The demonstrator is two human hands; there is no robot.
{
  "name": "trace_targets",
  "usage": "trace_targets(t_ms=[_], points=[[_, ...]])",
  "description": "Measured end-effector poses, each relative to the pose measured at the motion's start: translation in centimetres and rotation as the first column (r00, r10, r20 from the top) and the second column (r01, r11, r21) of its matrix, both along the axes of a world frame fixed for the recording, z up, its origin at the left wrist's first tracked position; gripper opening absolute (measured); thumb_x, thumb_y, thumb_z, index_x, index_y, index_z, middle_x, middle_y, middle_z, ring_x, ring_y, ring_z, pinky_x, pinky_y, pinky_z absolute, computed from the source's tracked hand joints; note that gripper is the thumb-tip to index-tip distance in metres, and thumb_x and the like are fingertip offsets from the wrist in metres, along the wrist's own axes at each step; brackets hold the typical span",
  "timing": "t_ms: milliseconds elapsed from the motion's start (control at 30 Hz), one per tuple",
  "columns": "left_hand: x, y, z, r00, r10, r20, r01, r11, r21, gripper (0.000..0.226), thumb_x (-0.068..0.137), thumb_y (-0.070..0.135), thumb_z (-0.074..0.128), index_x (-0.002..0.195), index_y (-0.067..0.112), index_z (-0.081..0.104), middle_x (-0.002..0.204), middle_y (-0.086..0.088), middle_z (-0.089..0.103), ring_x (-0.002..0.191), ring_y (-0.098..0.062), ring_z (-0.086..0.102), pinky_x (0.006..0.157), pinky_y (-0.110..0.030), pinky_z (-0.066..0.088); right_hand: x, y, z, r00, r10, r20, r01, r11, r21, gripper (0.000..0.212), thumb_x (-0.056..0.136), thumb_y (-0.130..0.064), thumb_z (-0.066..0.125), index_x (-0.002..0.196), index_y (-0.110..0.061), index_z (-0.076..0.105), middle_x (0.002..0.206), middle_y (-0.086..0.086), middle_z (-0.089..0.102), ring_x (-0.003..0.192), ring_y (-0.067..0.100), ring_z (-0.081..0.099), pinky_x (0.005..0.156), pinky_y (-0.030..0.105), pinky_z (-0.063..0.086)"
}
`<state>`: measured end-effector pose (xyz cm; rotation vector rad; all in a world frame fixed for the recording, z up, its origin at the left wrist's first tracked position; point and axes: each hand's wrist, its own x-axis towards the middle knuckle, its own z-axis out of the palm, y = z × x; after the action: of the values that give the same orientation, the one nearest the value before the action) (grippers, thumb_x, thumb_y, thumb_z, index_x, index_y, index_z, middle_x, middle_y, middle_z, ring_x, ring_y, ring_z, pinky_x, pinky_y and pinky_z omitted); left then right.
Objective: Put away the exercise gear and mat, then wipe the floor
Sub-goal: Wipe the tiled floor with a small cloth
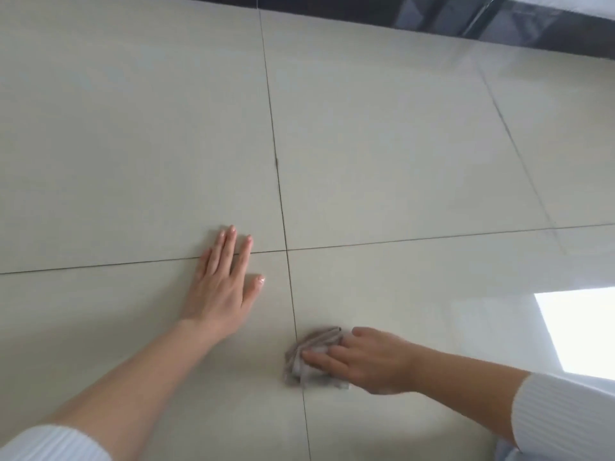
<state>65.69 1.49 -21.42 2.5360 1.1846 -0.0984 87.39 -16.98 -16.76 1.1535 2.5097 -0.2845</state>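
Observation:
The floor (382, 161) is made of large pale beige tiles with thin dark grout lines. My left hand (223, 284) lies flat on it, palm down, fingers spread, holding nothing. My right hand (362, 359) presses a crumpled grey-brown cloth (307, 352) against the floor, right on a grout line, with the fingers lying over the cloth. Both sleeves are white and ribbed, pushed up the forearms. No exercise gear or mat is in view.
A dark baseboard or furniture edge (432, 18) runs along the top right. A bright reflection of light (582, 331) sits on the floor at the right. Bare tile stretches to the left and ahead.

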Motion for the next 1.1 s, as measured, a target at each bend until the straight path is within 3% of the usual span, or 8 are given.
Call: trace_targets(t_ms=[100,233,333,500,700,800,1000,1100], points=[[-0.5,0.8,1.0,0.998,-0.049,-0.044,0.046,0.998,-0.049,0.080,0.083,0.060,-0.002,0.152,0.019,-0.006,0.159,-0.007,-0.018,0.146,-0.018,-0.019,0.119,-0.035,-0.004,1.1,3.8,1.3,0.931,-0.359,0.060,0.358,0.933,0.034,0.086,0.072,-0.011,0.065,0.150,-0.015,0.028,0.112,0.001,0.065,0.081,0.023,0.066,0.052,0.028,0.035],[-2.1,2.8,2.4,0.987,0.012,-0.157,-0.025,0.997,-0.079,0.070,0.098,0.052,0.018,0.151,0.021,-0.014,0.157,-0.012,-0.024,0.146,-0.023,-0.021,0.120,-0.037,-0.001,1.1,9.9,2.2,0.676,-0.729,0.114,0.734,0.679,-0.008,0.076,0.095,-0.010,0.039,0.153,-0.024,-0.007,0.144,0.006,0.044,0.106,0.031,0.060,0.067,0.032,0.034],[-4.0,4.7,2.3,0.977,0.088,-0.194,-0.105,0.991,-0.077,0.075,0.095,0.058,0.019,0.150,0.021,-0.016,0.156,-0.013,-0.025,0.146,-0.024,-0.020,0.120,-0.038,0.000,2.1,14.1,1.6,0.521,-0.851,0.074,0.853,0.521,-0.015,0.074,0.095,-0.009,0.037,0.153,-0.024,-0.007,0.149,-0.001,0.039,0.115,0.031,0.056,0.072,0.034,0.040],[-5.5,3.9,1.2,0.981,0.147,-0.127,-0.157,0.985,-0.077,0.089,0.073,0.068,-0.010,0.148,0.022,-0.019,0.154,-0.010,-0.030,0.144,-0.021,-0.025,0.118,-0.033,-0.008,3.6,20.1,1.0,0.424,-0.904,0.058,0.905,0.425,0.009,0.068,0.096,-0.015,0.032,0.154,-0.024,-0.002,0.141,0.006,0.050,0.116,0.033,0.055,0.082,0.037,0.042],[-7.5,2.0,1.0,0.974,0.213,-0.078,-0.218,0.974,-0.055,0.080,0.080,0.064,-0.004,0.150,0.027,-0.013,0.155,-0.001,-0.027,0.144,-0.014,-0.023,0.120,-0.033,-0.003,-0.9,18.4,0.9,0.735,-0.677,0.034,0.678,0.735,0.010,0.070,0.096,-0.013,0.036,0.153,-0.017,-0.004,0.149,0.002,0.037,0.121,0.033,0.052,0.080,0.038,0.046],[-6.8,1.5,0.6,0.962,0.274,-0.016,-0.274,0.962,0.022,0.070,0.091,0.052,0.009,0.153,0.021,0.010,0.161,-0.006,-0.003,0.148,-0.018,-0.004,0.120,-0.039,0.010,-4.0,14.3,0.6,0.899,-0.436,-0.051,0.432,0.900,-0.062,0.077,0.092,-0.009,0.043,0.153,-0.012,-0.005,0.144,0.010,0.041,0.114,0.037,0.054,0.076,0.040,0.046],[-4.5,1.5,-0.2,0.917,0.398,0.021,-0.398,0.914,0.084,0.059,0.095,0.037,0.022,0.148,0.010,0.031,0.155,-0.020,0.024,0.145,-0.032,0.020,0.114,-0.052,0.025,-5.5,10.4,-0.1,0.980,0.000,-0.201,-0.017,0.997,-0.079,0.078,0.079,-0.011,0.061,0.148,-0.003,0.025,0.109,0.011,0.065,0.090,0.031,0.063,0.061,0.033,0.037],[-4.2,1.6,-0.5,0.908,0.418,0.007,-0.417,0.904,0.098,0.061,0.095,0.038,0.019,0.149,0.011,0.029,0.157,-0.018,0.021,0.146,-0.030,0.018,0.116,-0.049,0.021,-2.2,13.7,0.6,0.967,-0.164,-0.195,0.188,0.976,0.110,0.078,0.065,-0.012,0.071,0.138,-0.004,0.046,0.096,0.005,0.069,0.072,0.026,0.067,0.052,0.027,0.030]])
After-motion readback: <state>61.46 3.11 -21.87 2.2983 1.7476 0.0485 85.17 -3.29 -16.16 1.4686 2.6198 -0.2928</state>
